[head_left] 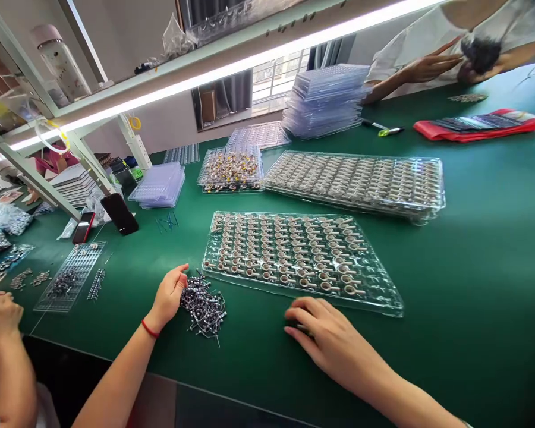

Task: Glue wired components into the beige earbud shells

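1. At the far left, near the front edge of the green worktable, is a co-worker's hand.
2. Right of it lies a clear grid sheet, carrying a small heap of dark parts.
3. Behind that sheet, by the shelf post, a dark phone leans at a tilt, with a red-edged phone just to its left.
4. The left hand, a red band on its wrist, is at the left edge of the pile of small metal pins. Its fingers are curled toward the thumb; whether they pinch a pin cannot be told.
5. The pile sits loose on the worktable, just in front of the clear tray's front left corner.
6. Toward the worktable's back edge stands a clear container of small white and yellow parts.
7. The clear tray lies flat mid-table, rows of light ring-shaped parts filling most of it from its left edge.
8. The right hand, well apart from the left, is just before the tray's front edge, fingers bent toward the thumb; what is between them cannot be told.
9. Behind, stacked trays hold similar parts.
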The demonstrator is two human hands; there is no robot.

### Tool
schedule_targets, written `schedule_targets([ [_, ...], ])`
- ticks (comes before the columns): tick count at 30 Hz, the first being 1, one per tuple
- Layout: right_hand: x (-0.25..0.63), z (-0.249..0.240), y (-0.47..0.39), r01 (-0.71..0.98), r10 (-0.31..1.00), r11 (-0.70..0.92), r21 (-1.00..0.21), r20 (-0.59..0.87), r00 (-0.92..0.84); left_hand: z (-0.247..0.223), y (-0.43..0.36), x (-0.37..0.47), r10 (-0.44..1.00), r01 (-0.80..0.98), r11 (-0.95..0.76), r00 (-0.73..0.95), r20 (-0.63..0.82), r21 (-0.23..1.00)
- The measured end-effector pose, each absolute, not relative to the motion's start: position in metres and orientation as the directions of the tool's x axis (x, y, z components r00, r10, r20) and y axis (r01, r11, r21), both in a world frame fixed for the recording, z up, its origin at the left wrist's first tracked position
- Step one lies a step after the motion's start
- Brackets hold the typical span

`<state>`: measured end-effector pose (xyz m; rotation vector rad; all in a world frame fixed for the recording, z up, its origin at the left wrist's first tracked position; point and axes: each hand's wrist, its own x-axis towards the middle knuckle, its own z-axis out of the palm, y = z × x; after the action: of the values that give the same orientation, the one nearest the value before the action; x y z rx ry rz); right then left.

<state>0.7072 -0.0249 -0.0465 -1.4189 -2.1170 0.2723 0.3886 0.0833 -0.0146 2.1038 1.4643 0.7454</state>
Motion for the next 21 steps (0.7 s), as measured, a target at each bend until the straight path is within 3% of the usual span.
schedule_targets([
  [4, 0.655, -0.033, 0.008, 0.660, 0.812, 0.584, -0.472, 0.331, -0.481, -0.020, 0.088, 0.397, 0.929, 0.683, -0.352, 0.337, 0.151, 0.640],
  [9, 0.610, -0.033, 0.030, 0.583, 0.744, 0.663, -0.470, 0.329, -0.581, -0.019, 0.074, 0.400, 0.916, 0.686, -0.381, 0.372, 0.151, 0.619],
  [21, 0.673, -0.035, -0.027, 0.698, 0.888, 0.455, -0.553, 0.223, -0.402, -0.002, 0.044, 0.458, 0.796, 0.548, -0.550, 0.571, 0.199, 0.630],
])
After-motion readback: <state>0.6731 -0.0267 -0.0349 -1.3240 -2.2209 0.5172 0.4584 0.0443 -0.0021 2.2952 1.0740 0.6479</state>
